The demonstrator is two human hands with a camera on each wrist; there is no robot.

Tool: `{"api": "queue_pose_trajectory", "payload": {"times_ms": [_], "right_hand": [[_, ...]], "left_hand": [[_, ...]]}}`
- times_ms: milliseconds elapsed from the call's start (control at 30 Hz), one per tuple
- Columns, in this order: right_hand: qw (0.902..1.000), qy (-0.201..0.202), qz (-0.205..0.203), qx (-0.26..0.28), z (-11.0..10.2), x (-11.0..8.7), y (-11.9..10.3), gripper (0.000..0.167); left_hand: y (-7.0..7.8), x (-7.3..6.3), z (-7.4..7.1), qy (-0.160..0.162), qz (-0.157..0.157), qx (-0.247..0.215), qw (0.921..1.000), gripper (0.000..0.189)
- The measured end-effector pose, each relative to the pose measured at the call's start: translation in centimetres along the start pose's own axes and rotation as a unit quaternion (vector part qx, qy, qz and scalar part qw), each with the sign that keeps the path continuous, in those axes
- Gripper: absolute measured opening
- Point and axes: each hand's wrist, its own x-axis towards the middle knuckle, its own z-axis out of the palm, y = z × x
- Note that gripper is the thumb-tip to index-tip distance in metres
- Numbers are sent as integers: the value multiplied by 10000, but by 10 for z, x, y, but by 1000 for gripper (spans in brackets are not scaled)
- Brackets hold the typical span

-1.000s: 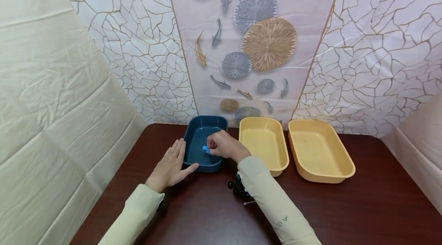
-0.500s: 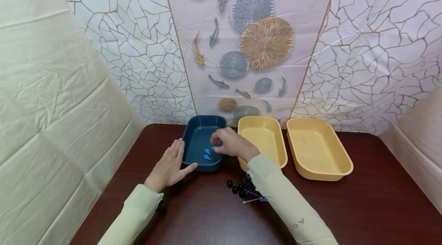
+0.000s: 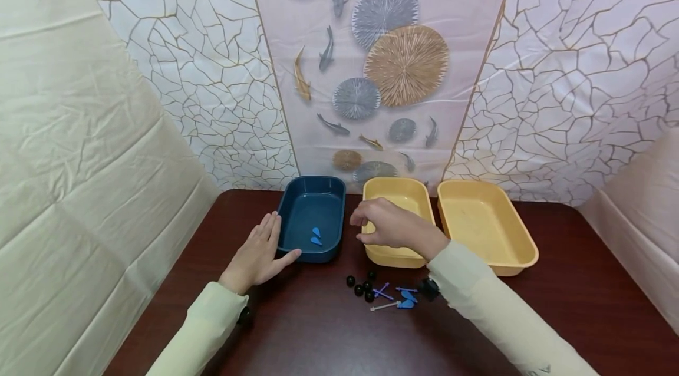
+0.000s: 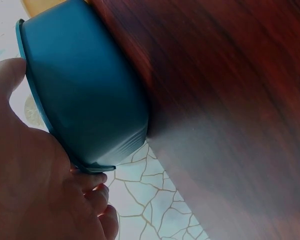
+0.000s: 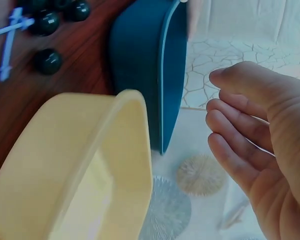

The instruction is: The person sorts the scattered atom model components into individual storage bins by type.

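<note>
My left hand lies with straight fingers along the left side of a dark blue bin, thumb at its front corner. In the left wrist view its thumb and fingers touch the bin's rim. Two small blue drop-shaped pieces lie on the bin's floor. Above the left part of the middle yellow bin hovers my right hand, its fingers loosely bent. Nothing is between those fingers in the right wrist view.
In front of the bins lie several black balls, purple sticks, a pale stick and more blue drop-shaped pieces. A larger yellow bin stands at the right. Patterned cloth hangs behind the table.
My right hand has left the blue pieces in the dark blue bin, loosened its fingers and moved right over the middle yellow bin. The small parts on the table are uncovered. My left hand stays put.
</note>
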Motion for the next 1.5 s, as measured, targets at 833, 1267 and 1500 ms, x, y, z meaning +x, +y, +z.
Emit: {"api": "queue_pose_trajectory", "payload": {"times_ms": [833,1267,1500], "right_hand": [[9992,-48,-58,-402,-9,-105,13,16],[9996,-265,-65,-48,18,-126,15,12],[9992,-315,-9,252,32,-130,18,6]], "left_hand": [[-1,1,3,21,74,-106,9999,102],[-1,1,3,23,61,-98,9999,101],[-1,1,1,-20,64,-65,10000,101]]}}
